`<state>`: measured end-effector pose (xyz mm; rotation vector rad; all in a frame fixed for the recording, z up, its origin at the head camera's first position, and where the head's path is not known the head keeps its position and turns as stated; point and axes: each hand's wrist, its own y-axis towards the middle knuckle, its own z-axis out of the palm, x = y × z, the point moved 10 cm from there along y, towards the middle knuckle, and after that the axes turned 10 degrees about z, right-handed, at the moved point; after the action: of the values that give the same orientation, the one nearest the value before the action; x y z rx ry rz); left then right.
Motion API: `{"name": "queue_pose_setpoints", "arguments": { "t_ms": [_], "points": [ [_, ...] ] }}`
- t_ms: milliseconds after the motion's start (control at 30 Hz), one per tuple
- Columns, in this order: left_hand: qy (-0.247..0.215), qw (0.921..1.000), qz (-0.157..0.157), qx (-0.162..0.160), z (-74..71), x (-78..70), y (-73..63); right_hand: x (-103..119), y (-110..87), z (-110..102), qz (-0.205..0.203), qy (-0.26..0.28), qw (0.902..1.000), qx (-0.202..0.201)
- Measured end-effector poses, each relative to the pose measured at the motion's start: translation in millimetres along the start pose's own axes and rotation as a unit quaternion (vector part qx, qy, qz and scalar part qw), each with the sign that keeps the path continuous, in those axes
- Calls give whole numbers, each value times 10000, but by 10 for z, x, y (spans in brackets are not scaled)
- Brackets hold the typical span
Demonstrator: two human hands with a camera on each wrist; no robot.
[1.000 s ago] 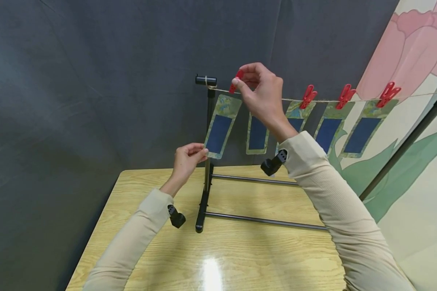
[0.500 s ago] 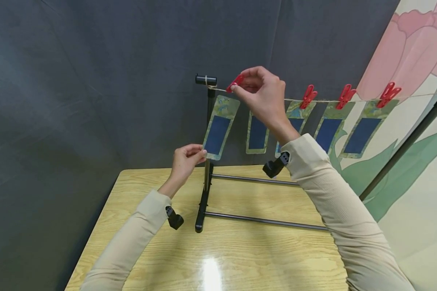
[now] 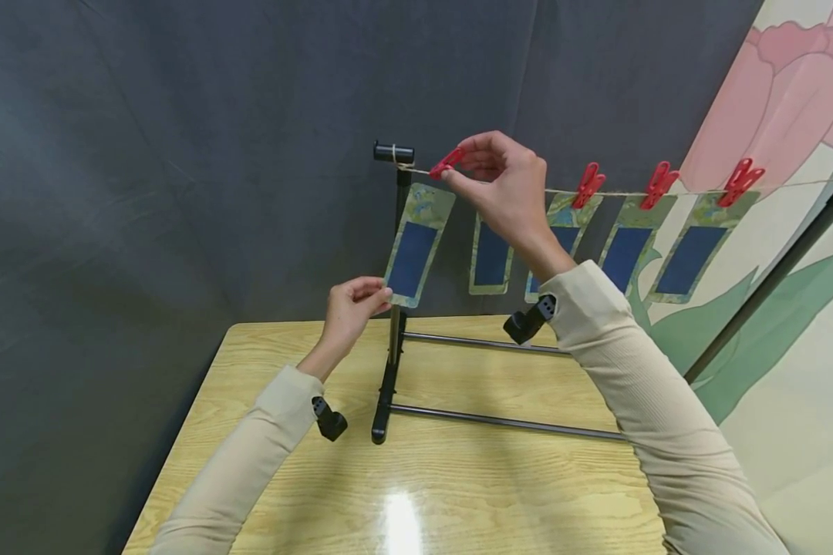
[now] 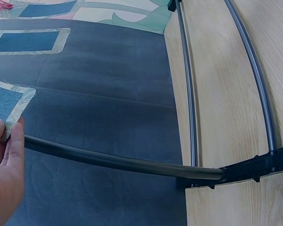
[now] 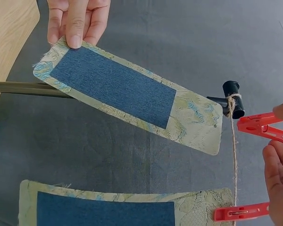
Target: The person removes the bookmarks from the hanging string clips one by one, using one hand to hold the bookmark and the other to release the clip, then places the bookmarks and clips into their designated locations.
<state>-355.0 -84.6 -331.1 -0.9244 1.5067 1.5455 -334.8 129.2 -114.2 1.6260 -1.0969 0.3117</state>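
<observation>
My left hand (image 3: 350,314) pinches the lower left corner of a cloth strip (image 3: 413,254) with a dark blue rectangle and a green patterned border. The strip slants, its top edge close to the string (image 3: 555,190). Up at the string, my right hand (image 3: 508,189) pinches a red clothespin (image 3: 447,163) between thumb and fingers. In the right wrist view the tip of this clothespin (image 5: 257,125) is beside the string and apart from the strip (image 5: 118,87). Another strip (image 5: 104,212) hangs below there, held by its own red clothespin (image 5: 240,213).
Further right, several similar strips (image 3: 625,250) hang from the string by red clothespins (image 3: 660,185). A black stand (image 3: 389,378) with metal crossbars (image 3: 507,420) rests on the wooden table (image 3: 305,478). A dark curtain (image 3: 180,154) and a painted wall (image 3: 791,370) are behind.
My right hand has lowered slightly, and the clothespin has tipped from steep to more slanted. My left hand has drifted a little left and down with the strip.
</observation>
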Motion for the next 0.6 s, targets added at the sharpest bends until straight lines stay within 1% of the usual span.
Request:
{"name": "queue_pose_setpoints", "arguments": {
  "t_ms": [167, 300, 433, 600],
  "points": [
    [-67, 10000, -31, -4, -20, 5, -15, -6, -12, -6, -34, 139, 9999, -21],
    [-126, 9999, -82, -19, -38, 24, -26, -12, -28, -12, -79, 138, 9999, -28],
    [-92, 9998, -150, -13, -51, 41, -43, -19, -55, -19, -143, 108, 9998, -25],
    [-144, 9997, -177, -11, -65, 45, -58, -39, -93, -30, -118, 137, 9998, -21]
  ]
}}
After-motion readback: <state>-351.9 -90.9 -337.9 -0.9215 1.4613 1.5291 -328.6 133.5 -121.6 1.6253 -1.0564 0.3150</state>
